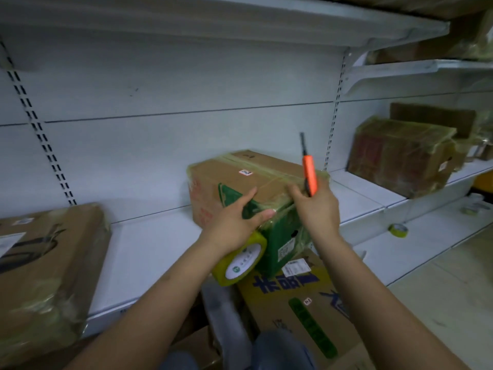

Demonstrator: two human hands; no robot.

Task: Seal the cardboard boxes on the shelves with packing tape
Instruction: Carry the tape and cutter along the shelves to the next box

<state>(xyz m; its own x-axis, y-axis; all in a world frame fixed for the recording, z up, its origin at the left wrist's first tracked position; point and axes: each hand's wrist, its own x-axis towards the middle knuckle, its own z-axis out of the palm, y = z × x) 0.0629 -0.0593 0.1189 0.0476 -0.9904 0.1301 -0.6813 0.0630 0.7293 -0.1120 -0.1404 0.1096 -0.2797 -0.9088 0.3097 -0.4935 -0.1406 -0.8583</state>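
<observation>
A brown cardboard box with green print and yellowish tape bands sits at the middle of the white shelf. My left hand lies on its near top corner with straight fingers, and a yellow tape roll hangs around that wrist. My right hand grips an orange utility knife with its blade extended upward, and the fingertips touch the box's top edge.
A taped box lies at the left on the same shelf. Another wrapped box stands on the right shelf bay. A printed carton sits below the middle box. Small tape rolls rest on the lower right shelf.
</observation>
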